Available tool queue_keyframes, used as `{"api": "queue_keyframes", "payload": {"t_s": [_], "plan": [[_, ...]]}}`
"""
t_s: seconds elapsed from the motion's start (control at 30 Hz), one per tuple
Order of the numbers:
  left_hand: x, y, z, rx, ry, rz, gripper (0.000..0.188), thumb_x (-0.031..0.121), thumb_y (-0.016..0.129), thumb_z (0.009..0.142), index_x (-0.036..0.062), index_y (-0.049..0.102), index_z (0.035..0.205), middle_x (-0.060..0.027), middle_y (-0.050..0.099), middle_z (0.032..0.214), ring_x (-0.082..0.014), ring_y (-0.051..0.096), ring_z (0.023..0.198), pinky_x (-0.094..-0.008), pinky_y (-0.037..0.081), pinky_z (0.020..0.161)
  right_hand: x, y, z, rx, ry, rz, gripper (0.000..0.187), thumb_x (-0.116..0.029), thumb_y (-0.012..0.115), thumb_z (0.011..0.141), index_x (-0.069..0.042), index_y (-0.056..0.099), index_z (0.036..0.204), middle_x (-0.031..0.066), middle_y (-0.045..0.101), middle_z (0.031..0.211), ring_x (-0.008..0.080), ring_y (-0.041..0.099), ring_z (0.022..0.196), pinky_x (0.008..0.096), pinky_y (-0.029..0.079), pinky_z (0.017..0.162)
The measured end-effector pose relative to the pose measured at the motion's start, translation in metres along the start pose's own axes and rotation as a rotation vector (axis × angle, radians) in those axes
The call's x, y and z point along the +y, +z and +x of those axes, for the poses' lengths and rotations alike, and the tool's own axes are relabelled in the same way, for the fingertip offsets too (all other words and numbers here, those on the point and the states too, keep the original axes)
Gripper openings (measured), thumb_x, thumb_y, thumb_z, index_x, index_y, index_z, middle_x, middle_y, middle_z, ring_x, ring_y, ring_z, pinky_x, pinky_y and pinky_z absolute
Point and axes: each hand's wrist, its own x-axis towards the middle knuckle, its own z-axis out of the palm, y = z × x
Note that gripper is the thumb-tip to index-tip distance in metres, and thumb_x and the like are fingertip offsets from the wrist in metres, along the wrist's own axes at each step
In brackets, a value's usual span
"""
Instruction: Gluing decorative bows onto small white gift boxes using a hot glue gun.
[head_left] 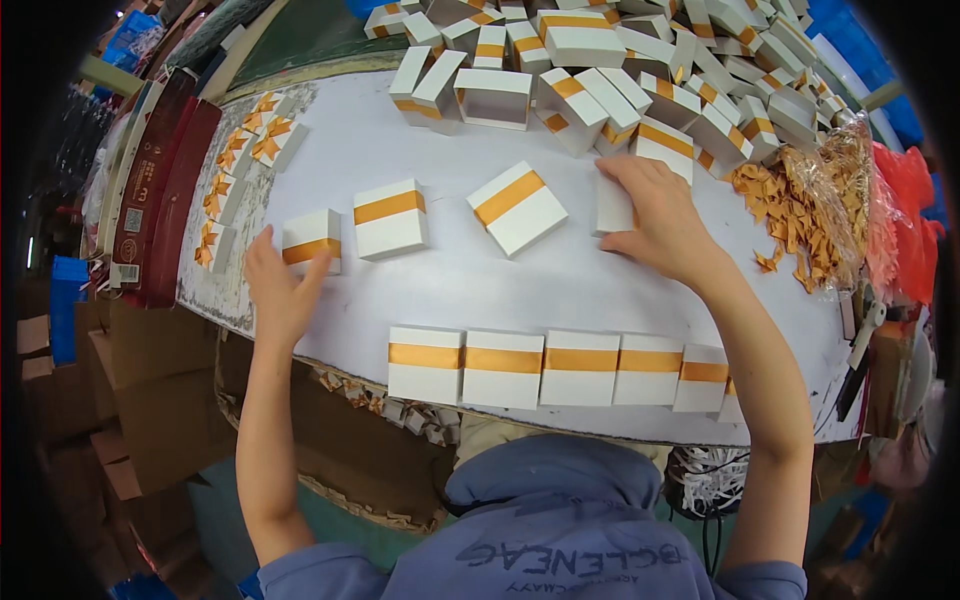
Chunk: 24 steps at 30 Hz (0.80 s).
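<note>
My left hand [281,295] is at a white box with a gold ribbon band [312,232], fingers along its left side and thumb across its near right corner. Farther right, my right hand [662,215] grips another white box [612,207] between thumb and fingers, hiding much of it. Between the hands lie two more banded boxes, one squared up [390,222] and one turned askew [518,210]. Along the table's near edge runs a row of white boxes with gold bands [502,370], standing side by side.
A large heap of banded white boxes [580,45] covers the far side. Small boxes with gold bows [270,140] line the left edge beside dark red cartons [165,190]. Loose gold bows [800,215] spill from clear plastic at right, near a red bag [905,220].
</note>
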Motion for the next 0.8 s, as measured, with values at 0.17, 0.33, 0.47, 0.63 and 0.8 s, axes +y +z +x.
{"api": "queue_keyframes", "payload": {"t_s": [0.17,0.33,0.47,0.63,0.8], "plan": [[-0.002,0.006,0.009,-0.158,-0.098,-0.073,0.081,0.031,0.067,0.074,-0.0055,0.025,0.133,-0.0230,0.033,0.128,-0.0380,0.032,0.120,-0.0443,0.025,0.100,0.004,-0.005,-0.006,0.001,0.015,0.064,0.072,-0.013,0.079,0.056,-0.008,0.046,0.121,0.0114,0.046,0.123,0.0294,0.043,0.114,0.0415,0.033,0.096],[-0.032,-0.024,0.012,-0.479,0.164,-0.073,0.080,0.021,0.067,0.069,0.0026,0.027,0.136,-0.0232,0.020,0.138,-0.0389,0.024,0.126,-0.0456,0.022,0.102,0.008,-0.015,-0.012,-0.086,0.032,-0.081,0.072,-0.013,0.080,0.055,-0.007,0.046,0.119,0.0138,0.044,0.124,0.0300,0.043,0.114,0.0405,0.033,0.097],[-0.005,-0.037,0.000,-0.498,0.229,0.149,0.082,0.016,0.068,0.066,0.0098,0.028,0.138,-0.0271,0.014,0.139,-0.0413,0.019,0.128,-0.0462,0.022,0.104,-0.012,-0.011,-0.009,-0.077,0.077,-0.193,0.065,-0.025,0.078,0.059,-0.005,0.049,0.114,0.0174,0.042,0.124,0.0338,0.043,0.112,0.0409,0.041,0.090],[-0.011,-0.012,-0.005,-0.243,-0.124,-0.186,0.088,0.015,0.070,0.063,0.0117,0.026,0.139,-0.0305,0.010,0.139,-0.0418,0.014,0.131,-0.0462,0.020,0.105,-0.029,0.004,-0.005,-0.010,0.182,-0.288,0.058,-0.030,0.071,0.065,-0.002,0.049,0.111,0.0222,0.040,0.125,0.0364,0.043,0.111,0.0417,0.046,0.083],[-0.013,-0.026,0.016,-0.510,-0.094,-0.605,0.092,-0.004,0.060,0.060,0.0165,0.022,0.141,-0.0223,0.029,0.135,-0.0311,0.030,0.125,-0.0365,0.027,0.105,-0.017,-0.006,0.001,-0.049,-0.018,-0.135,0.054,0.002,0.059,0.061,-0.001,0.045,0.114,0.0236,0.038,0.126,0.0370,0.043,0.112,0.0394,0.043,0.090]]}}
